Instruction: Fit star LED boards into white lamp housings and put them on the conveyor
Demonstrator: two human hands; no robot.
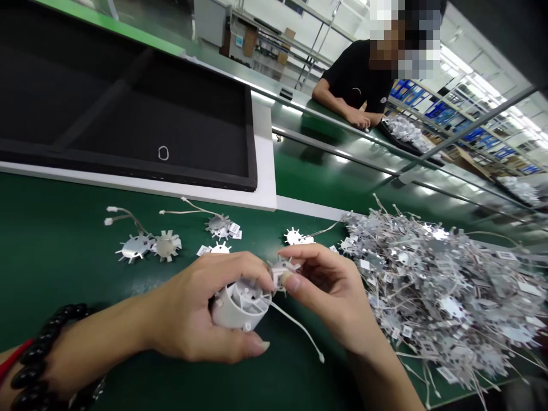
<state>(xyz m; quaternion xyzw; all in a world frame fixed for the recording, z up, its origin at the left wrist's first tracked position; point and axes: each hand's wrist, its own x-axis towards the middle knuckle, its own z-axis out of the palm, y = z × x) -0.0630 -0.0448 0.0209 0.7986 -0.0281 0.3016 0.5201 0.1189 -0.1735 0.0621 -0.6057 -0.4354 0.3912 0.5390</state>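
My left hand [214, 302] is wrapped round a white plastic cylindrical housing [240, 308], whose open end with inner ribs faces right. Between the thumb and fingers of my right hand [329, 291] is a small silver spoked metal disc [281, 271], close beside the housing's rim. A thin white cable [302, 328] with a small connector hangs down to the right of the housing. Beyond my hands lie more spoked discs with cables: a pair [166, 245] at the left, one [220, 225] in the middle and one [294, 235] behind my right hand.
A large heap of spoked discs with cables [445, 291] covers the right of the green table [51, 240]. At the back left stands a black tray [128, 114] on a white board [266, 154]. A person [359, 80] leans on the bench opposite.
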